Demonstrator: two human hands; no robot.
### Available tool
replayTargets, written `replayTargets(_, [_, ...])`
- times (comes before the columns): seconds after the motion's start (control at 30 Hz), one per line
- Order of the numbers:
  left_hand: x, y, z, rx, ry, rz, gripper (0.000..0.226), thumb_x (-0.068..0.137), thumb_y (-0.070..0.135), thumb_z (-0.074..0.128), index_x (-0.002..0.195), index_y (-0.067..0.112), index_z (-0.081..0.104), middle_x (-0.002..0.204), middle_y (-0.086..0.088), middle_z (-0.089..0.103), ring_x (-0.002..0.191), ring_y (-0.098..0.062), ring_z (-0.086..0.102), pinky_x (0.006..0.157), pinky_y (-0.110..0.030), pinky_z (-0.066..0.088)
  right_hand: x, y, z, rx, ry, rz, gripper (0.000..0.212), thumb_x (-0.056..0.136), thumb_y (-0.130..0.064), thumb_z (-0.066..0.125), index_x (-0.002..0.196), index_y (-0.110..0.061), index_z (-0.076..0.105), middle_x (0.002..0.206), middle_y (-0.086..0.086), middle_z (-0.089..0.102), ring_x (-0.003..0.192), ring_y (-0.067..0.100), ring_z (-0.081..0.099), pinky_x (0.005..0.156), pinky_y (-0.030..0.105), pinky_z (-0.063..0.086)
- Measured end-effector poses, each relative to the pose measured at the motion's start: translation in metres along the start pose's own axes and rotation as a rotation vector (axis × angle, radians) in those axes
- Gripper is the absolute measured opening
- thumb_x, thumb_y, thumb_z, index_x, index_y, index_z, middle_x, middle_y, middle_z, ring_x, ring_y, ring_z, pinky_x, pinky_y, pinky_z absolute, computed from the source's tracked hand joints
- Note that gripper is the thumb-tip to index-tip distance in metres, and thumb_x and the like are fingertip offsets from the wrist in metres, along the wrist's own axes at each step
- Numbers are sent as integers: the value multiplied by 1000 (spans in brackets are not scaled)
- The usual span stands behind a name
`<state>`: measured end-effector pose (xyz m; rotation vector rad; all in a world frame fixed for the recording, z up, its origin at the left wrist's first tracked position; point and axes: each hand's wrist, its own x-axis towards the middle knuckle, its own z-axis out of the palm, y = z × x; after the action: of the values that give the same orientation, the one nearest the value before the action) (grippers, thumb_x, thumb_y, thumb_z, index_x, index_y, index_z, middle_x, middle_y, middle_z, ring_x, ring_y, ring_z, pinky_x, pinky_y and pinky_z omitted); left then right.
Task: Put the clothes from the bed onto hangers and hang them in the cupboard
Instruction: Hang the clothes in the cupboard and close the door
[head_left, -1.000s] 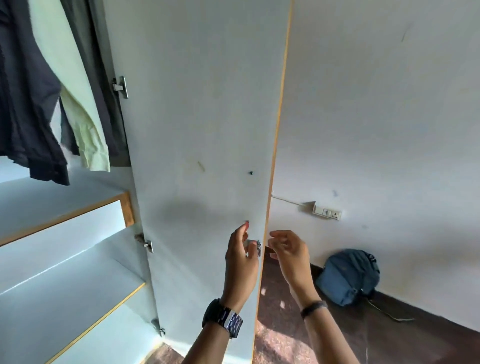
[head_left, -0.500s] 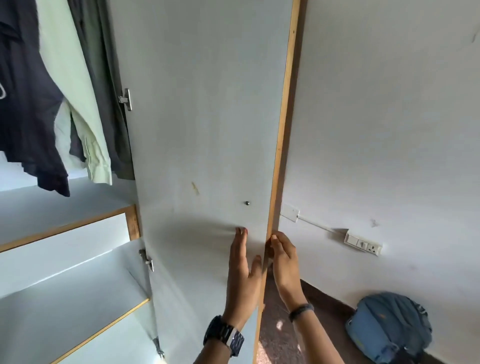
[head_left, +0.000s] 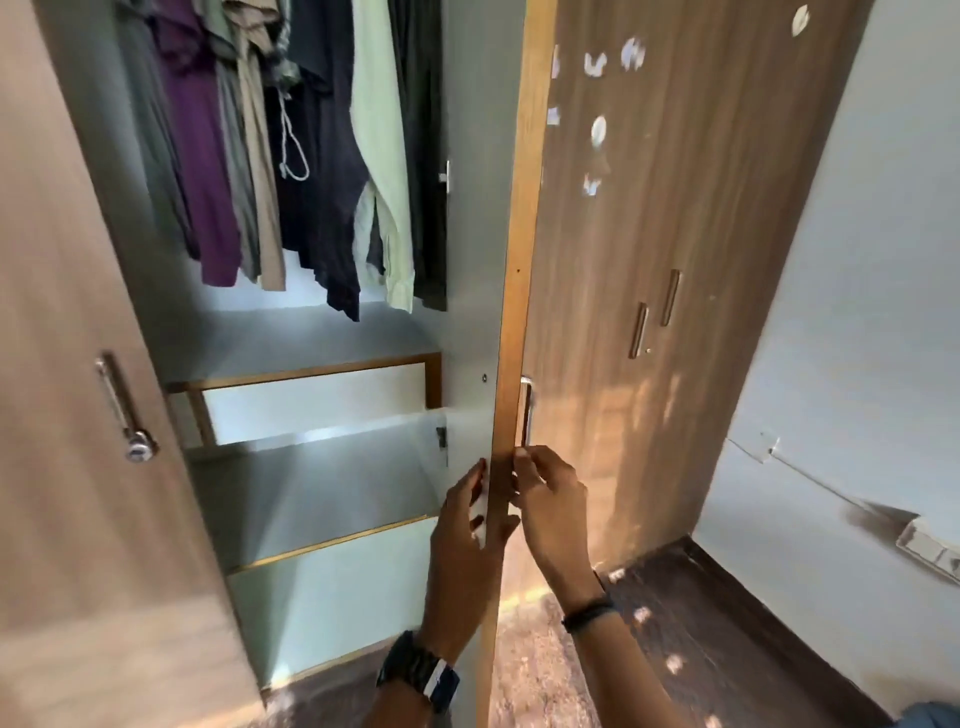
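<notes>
Both hands meet at the free edge of the tall wood-edged cupboard door (head_left: 511, 291), which stands upright and half open: the left hand (head_left: 467, 540) lies with straight fingers flat on its pale inner face, and the right hand (head_left: 550, 499) curls around the edge from the brown outer side, just below the steel bar handle (head_left: 526, 410). Left of this door, several garments (head_left: 311, 156) hang in a row inside the cupboard, so I judge the hanging done and the door ready to swing shut toward them.
</notes>
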<state>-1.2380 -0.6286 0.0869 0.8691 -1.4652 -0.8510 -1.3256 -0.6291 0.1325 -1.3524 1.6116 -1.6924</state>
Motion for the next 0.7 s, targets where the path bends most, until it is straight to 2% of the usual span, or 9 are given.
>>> replayTargets(0.07, [-5, -2, -26, -28, 150, -18, 43, 84, 18, 65, 116, 41, 46, 118, 23, 55, 105, 12, 57, 85, -11, 49, -11, -11, 25, -3, -135, -62, 20, 96, -28, 51, 86, -24, 68, 81, -7, 70, 77, 17, 68, 77, 39, 56])
replayTargets(0.17, [-5, -12, -71, -11, 307, -63, 36, 83, 37, 67, 116, 35, 53, 119, 14, 61, 112, -13, 61, 99, -38, 49, -21, -28, 66, 17, -325, -141, 16, 97, -21, 53, 99, -18, 68, 86, -12, 66, 78, 7, 64, 76, 22, 53])
replayTargets(0.23, [1, -13, -106, 72, 366, -55, 39, 82, 40, 65, 118, 29, 54, 119, 7, 63, 113, -19, 61, 100, -47, 47, -24, -36, 101, 47, -438, -160, 10, 97, -20, 52, 103, -19, 61, 86, -14, 62, 75, 2, 62, 74, 13, 51])
replayTargets(0.27, [6, -12, -121, 123, 380, -52, 40, 82, 36, 63, 119, 26, 55, 118, 6, 64, 111, -18, 61, 99, -46, 49, -25, -37, 116, 94, -473, -147, 6, 97, -21, 53, 103, -23, 54, 88, -9, 63, 75, 5, 63, 74, 15, 52])
replayTargets(0.33, [16, -14, -157, 188, 393, -61, 39, 82, 31, 61, 120, 25, 55, 114, 5, 65, 106, -14, 63, 95, -35, 52, -24, -37, 153, 223, -489, -83, 19, 96, -26, 56, 107, -28, 40, 94, 2, 66, 81, 18, 67, 78, 29, 57])
replayTargets(0.43, [39, -30, -212, 239, 408, -33, 36, 88, 10, 63, 124, 16, 57, 111, 1, 67, 100, -11, 65, 91, -27, 53, -17, -34, 206, 350, -522, -7, 34, 96, -33, 51, 121, -30, 28, 90, -1, 67, 85, 20, 69, 82, 33, 56])
replayTargets(0.53, [68, -47, -262, 252, 436, -32, 35, 88, -1, 60, 121, 12, 59, 105, 5, 67, 95, -9, 65, 84, -16, 51, -5, -38, 257, 197, -554, -99, 33, 99, -39, 39, 129, -28, 38, 84, -4, 66, 79, 12, 67, 78, 28, 55])
replayTargets(0.63, [99, -72, -302, 320, 513, -3, 38, 86, 5, 65, 122, 14, 55, 111, 0, 62, 102, -16, 62, 91, -34, 53, 14, -40, 305, 109, -516, -188, 29, 99, -37, 42, 118, -20, 54, 78, -7, 60, 72, 7, 59, 68, 22, 50])
replayTargets(0.7, [121, -86, -329, 424, 555, 16, 48, 82, 10, 71, 125, 14, 51, 116, 1, 57, 105, -12, 57, 92, -33, 50, 26, -43, 340, 60, -478, -276, 17, 97, -31, 47, 102, -20, 59, 72, -9, 56, 64, 3, 54, 61, 18, 46])
